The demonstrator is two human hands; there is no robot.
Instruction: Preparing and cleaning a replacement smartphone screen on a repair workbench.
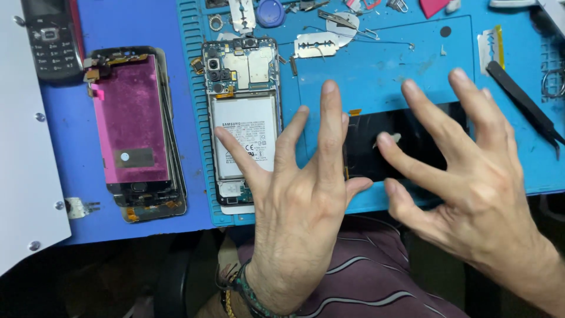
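A: Grip state? Left hand (300, 194) spread wide, all fingers apart, holding nothing. Right hand (471, 182) likewise splayed, palm down, clamped on nothing.

B: Contact? Hard to tell. Both hovering over or just brushing the black panel (412, 147) lying flat near the front edge of the blue mat (382, 70), between the two hands. Glossy, dark, rectangular; a small pale fleck near its middle, an orange tab at its upper left corner.

A: Progress, judged from layout: disassembly well along. Opened phone (244, 118) lying at the mat's left edge, back cover off, white battery and bare circuit board with camera cluster exposed. Panel already separated and set apart to the right. Reassembly or panel swap apparently not yet done.

B: Off the mat, left side of the bench: stack of display assemblies (138, 129), top one matte magenta-pink with a grey foil patch, orange flex tails at both ends.

A: Far edge: several razor blades (318, 44), thin bright steel, slotted centres; a blue round cap (271, 12). Right edge: black tweezers (527, 106), slim, matte, tapering to a point. Far left corner: old black keypad phone (50, 38).

B: Mat surface rubbery, ribbed along its left border.
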